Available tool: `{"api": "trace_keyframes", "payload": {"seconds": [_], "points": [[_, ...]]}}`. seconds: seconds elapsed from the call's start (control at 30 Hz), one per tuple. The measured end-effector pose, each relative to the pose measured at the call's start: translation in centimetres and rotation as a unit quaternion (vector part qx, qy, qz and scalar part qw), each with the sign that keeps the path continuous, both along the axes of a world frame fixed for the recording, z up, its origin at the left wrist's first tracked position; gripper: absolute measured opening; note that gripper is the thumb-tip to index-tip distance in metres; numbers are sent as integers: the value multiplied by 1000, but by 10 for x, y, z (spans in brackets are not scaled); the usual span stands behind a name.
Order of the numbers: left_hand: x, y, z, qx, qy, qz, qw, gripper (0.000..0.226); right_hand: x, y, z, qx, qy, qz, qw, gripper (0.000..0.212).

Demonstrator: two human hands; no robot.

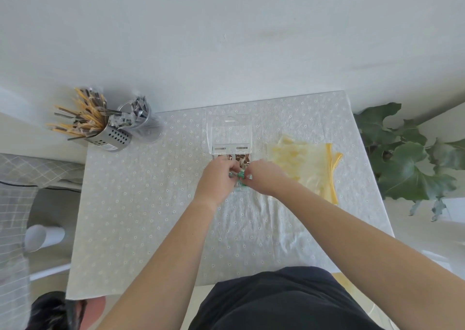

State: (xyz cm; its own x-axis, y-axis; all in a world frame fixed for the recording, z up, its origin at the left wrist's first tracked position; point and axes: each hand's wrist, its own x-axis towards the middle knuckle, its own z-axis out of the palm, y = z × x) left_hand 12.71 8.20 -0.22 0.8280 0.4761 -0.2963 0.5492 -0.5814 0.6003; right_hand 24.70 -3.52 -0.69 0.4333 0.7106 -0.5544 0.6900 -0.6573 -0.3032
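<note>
A small green and white packet is pinched between my left hand and my right hand over the middle of the table. Both hands curl their fingers round its top edge, and most of the packet is hidden by them. Just beyond my hands a clear plastic pack lies flat, with brown and gold pieces at its near end. To the right of my right hand lies a stack of yellow zip bags.
A dotted pale cloth covers the table. A perforated metal holder of chopsticks and a clear cup of wrapped items stand at the far left corner. A leafy plant stands to the right, a white roll lies left.
</note>
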Motion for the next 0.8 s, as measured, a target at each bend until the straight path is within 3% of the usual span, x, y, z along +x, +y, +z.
{"api": "trace_keyframes", "payload": {"seconds": [0.2,0.6,0.8], "points": [[-3,3,1,-1,25,-2,1000,20,3,-5,2,66,43,-62,995,21],[13,-5,8,110,117,-42,986,18,-5,4,-2,10,35,-104,994,22],[2,-4,10,66,78,-28,994,23,-4,-20,5,90,76,-137,983,23]]}}
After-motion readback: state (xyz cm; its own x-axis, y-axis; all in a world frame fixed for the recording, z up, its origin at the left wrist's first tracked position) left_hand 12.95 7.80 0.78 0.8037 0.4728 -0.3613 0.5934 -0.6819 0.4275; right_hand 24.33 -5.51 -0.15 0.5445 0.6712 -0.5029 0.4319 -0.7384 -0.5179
